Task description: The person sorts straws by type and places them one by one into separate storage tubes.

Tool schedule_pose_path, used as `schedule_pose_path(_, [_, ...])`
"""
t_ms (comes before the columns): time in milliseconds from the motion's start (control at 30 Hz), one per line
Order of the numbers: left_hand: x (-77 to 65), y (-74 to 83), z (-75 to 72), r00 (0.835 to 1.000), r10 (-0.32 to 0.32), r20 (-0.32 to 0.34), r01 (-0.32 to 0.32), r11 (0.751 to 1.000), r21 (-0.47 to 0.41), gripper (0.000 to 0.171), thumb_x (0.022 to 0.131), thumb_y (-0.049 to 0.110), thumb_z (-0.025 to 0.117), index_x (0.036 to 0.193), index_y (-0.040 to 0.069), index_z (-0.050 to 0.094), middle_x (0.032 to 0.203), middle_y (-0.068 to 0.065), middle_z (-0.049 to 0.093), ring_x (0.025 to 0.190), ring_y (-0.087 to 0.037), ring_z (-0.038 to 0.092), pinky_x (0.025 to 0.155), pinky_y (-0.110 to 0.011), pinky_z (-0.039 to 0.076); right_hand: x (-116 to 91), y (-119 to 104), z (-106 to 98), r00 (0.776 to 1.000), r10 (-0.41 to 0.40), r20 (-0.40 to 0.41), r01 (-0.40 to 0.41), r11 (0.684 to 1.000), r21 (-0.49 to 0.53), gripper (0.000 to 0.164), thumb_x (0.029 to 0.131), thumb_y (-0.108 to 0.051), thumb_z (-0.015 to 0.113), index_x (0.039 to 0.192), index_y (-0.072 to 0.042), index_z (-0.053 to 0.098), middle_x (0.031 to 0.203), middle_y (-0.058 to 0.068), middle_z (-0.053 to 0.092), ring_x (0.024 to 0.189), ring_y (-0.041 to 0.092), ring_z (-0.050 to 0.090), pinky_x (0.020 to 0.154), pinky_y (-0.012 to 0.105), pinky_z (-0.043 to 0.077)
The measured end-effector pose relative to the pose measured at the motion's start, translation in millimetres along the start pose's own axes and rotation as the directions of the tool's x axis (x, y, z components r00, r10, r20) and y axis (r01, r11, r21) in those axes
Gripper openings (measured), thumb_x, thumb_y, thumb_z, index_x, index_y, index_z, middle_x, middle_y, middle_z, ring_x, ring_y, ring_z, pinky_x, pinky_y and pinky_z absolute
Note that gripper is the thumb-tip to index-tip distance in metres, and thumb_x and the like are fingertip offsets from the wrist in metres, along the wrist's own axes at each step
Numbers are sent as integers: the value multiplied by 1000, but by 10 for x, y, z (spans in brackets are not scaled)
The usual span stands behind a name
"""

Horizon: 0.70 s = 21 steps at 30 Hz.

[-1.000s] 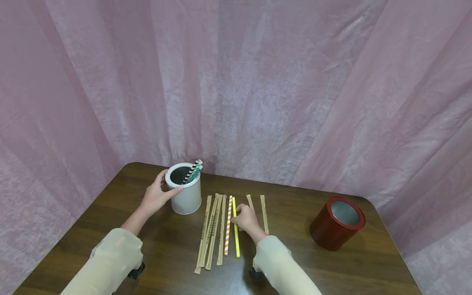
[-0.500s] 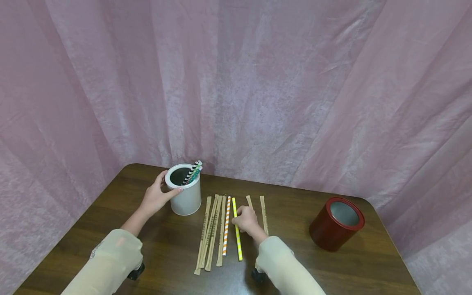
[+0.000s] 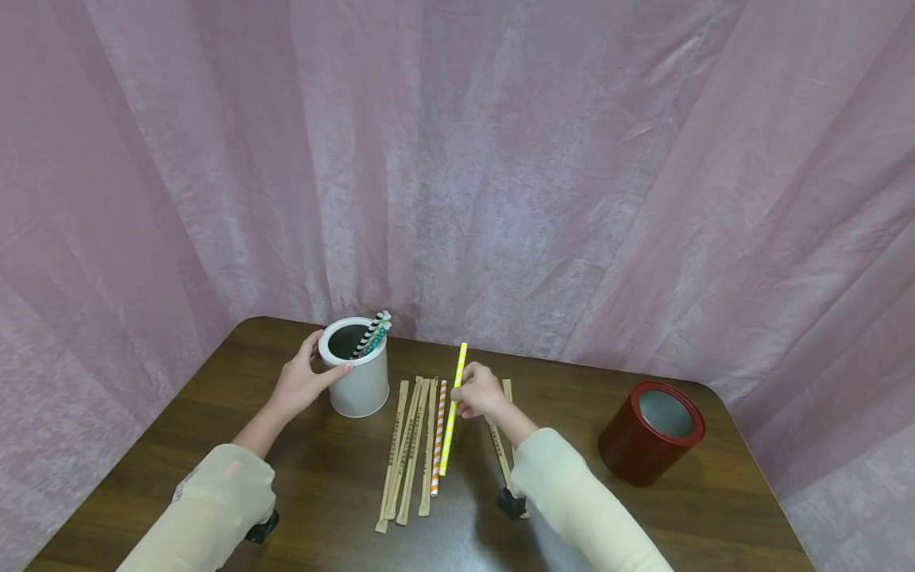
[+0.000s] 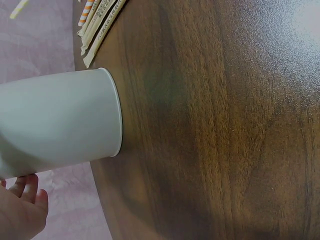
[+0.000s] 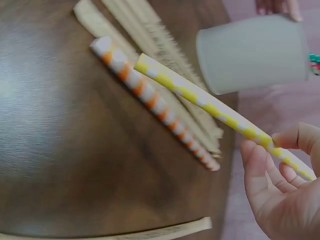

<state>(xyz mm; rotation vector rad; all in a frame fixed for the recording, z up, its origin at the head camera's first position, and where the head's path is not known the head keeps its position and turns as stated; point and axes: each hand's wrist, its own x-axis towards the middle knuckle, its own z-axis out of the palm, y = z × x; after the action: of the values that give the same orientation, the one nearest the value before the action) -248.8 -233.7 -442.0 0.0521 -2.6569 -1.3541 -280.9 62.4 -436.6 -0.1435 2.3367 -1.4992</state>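
My right hand (image 3: 483, 394) pinches a yellow straw with white dots (image 5: 200, 102) between thumb and fingers, lifted above the table and tilted. My left hand (image 3: 303, 380) grips the white can (image 3: 360, 387) near its rim, thumb on the near side and fingers round the far left. Out of that can lean several patterned straws (image 3: 373, 334), one striped black and white, another green with dots. Left of the yellow straw, an orange-and-white striped straw (image 3: 439, 441) lies on the table, beside several paper-wrapped straws (image 3: 410, 453). More wrapped straws (image 3: 499, 445) lie partly hidden under my right forearm.
A dark red can (image 3: 639, 441) stands at the right of the brown wooden table (image 3: 322, 508), its opening facing up. Behind the table's far edge hangs a pink curtain (image 3: 457, 175).
My right hand has lifted the yellow straw off the table, raising its far end and moving it slightly away from me. The left hand and white can have stayed in place.
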Motion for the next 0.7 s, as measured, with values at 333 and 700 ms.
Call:
schedule_pose_path(333, [-12,-2,4,1000,2,-1,-2,1000,-6,89,74,51,63,140,11,18,136,-20,36,124,-39,34,94,-57,32,-28,-531,-198,999,-31,-6,32,992,122,32,76,5,57,104,2,43,85,16,58,57,17,60,54,27,52])
schedule_pose_path(700, [-22,19,5,1000,-10,1,10,1000,-2,89,75,50,63,140,10,17,136,-20,35,124,-39,34,94,-56,32,-62,-838,-238,986,-131,-105,158,936,313,35,79,3,58,109,2,41,94,17,58,79,28,64,61,28,53])
